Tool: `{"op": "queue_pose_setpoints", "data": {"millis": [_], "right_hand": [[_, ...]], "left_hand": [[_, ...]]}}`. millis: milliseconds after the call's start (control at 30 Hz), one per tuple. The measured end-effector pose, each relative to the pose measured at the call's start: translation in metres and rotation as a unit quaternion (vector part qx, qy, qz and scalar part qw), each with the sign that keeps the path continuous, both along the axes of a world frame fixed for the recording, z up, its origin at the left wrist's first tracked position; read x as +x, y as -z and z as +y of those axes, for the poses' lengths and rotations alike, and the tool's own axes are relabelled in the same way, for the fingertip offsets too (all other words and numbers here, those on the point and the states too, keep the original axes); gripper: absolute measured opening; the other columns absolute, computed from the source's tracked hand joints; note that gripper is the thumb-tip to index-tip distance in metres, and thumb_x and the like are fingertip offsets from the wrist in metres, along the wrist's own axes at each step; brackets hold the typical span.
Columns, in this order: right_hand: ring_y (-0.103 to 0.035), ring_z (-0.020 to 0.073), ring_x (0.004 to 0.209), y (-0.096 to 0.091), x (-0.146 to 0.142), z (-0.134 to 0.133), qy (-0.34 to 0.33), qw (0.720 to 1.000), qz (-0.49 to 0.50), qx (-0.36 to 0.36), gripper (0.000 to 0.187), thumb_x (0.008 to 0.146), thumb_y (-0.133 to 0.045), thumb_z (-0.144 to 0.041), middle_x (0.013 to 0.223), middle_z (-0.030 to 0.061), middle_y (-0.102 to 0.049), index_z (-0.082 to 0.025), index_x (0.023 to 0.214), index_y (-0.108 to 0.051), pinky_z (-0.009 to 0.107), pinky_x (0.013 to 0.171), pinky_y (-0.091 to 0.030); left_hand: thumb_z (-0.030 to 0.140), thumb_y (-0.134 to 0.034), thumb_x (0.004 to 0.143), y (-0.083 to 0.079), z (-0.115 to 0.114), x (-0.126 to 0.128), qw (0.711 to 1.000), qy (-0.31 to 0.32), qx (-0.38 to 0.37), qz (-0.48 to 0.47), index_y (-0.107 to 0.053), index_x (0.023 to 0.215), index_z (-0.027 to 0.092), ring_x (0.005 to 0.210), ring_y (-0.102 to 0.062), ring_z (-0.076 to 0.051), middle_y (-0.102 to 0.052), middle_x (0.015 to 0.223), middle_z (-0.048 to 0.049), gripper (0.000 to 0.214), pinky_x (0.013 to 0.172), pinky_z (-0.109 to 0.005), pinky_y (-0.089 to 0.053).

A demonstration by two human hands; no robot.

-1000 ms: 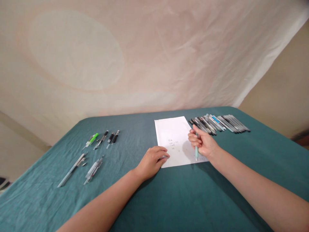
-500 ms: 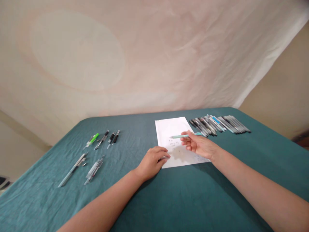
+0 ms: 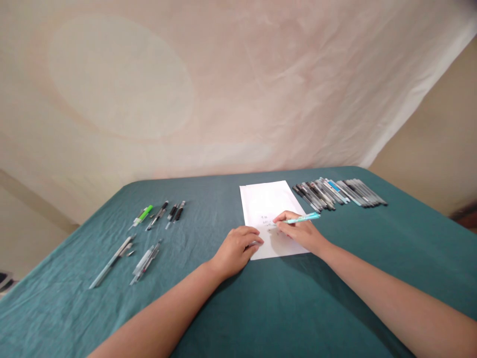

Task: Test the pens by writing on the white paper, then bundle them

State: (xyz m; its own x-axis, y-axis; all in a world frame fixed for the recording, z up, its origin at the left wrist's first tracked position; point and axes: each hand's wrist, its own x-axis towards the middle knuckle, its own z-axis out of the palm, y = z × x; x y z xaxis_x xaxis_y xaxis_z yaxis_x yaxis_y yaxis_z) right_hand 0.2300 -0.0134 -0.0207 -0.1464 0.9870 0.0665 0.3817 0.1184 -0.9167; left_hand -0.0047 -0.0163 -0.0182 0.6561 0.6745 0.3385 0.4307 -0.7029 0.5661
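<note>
A white sheet of paper [image 3: 264, 196] lies on the green cloth, with a few short lines of dark handwriting on it. My right hand [image 3: 301, 234] is closed around a light teal pen [image 3: 307, 217] in a writing grip. The pen slants with its back end up to the right; its tip is at the writing, mostly hidden by my fingers. My left hand [image 3: 238, 248] lies flat at the sheet's lower left edge, fingers loosely spread and holding nothing.
Many pens [image 3: 324, 194] lie side by side in a row right of the paper. On the left are a green and clear pen [image 3: 143, 215], several dark pens [image 3: 175, 213], a long pale pen [image 3: 112, 263] with small parts, and clear pen pieces [image 3: 145, 263]. A pale cloth backdrop hangs behind.
My right hand has come down to the paper and turned the pen from pointing left above the sheet into a writing grip. My left hand has stayed in place.
</note>
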Motion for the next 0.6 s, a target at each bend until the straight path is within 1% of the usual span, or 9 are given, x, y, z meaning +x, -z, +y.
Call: {"op": "queue_pose_setpoints", "data": {"millis": [100,333,467,600], "right_hand": [[-0.051,0.0127,0.06,0.002,-0.001,-0.001,0.012,0.998,-0.051,0.045,0.015,0.08,-0.051,-0.029,0.067,-0.0013,-0.058,-0.017,0.082,-0.06,0.024,0.056,-0.037],[-0.05,0.0126,0.059,0.011,-0.003,0.001,0.018,0.989,-0.096,0.108,0.007,0.077,-0.051,-0.024,0.066,-0.0024,-0.057,-0.019,0.074,-0.056,0.024,0.055,-0.036],[-0.049,0.0118,0.057,0.012,-0.004,0.001,0.02,0.987,-0.103,0.121,0.007,0.078,-0.051,-0.023,0.064,-0.0032,-0.056,-0.019,0.074,-0.054,0.023,0.054,-0.034],[-0.05,0.0121,0.058,0.012,-0.005,0.001,0.011,0.987,-0.107,0.117,0.006,0.078,-0.05,-0.022,0.065,-0.0029,-0.056,-0.019,0.075,-0.054,0.023,0.055,-0.035]], "left_hand": [[0.021,-0.052,0.086,0.001,0.0,0.0,1.0,-0.002,0.004,0.009,-0.068,0.101,0.025,0.104,-0.055,-0.022,-0.062,0.111,-0.0067,0.022,0.093,-0.035,-0.039],[0.02,-0.051,0.087,0.004,0.001,0.0,0.999,-0.008,0.01,0.03,-0.066,0.103,0.025,0.106,-0.054,-0.02,-0.061,0.113,-0.0044,0.022,0.094,-0.035,-0.04],[0.021,-0.051,0.087,0.004,0.001,-0.001,0.999,-0.009,0.014,0.038,-0.066,0.103,0.025,0.107,-0.054,-0.02,-0.061,0.114,-0.0042,0.022,0.094,-0.035,-0.04],[0.02,-0.051,0.087,0.003,0.001,0.0,0.999,-0.008,0.015,0.039,-0.066,0.103,0.025,0.107,-0.054,-0.019,-0.061,0.114,-0.0038,0.022,0.094,-0.035,-0.04]]}}
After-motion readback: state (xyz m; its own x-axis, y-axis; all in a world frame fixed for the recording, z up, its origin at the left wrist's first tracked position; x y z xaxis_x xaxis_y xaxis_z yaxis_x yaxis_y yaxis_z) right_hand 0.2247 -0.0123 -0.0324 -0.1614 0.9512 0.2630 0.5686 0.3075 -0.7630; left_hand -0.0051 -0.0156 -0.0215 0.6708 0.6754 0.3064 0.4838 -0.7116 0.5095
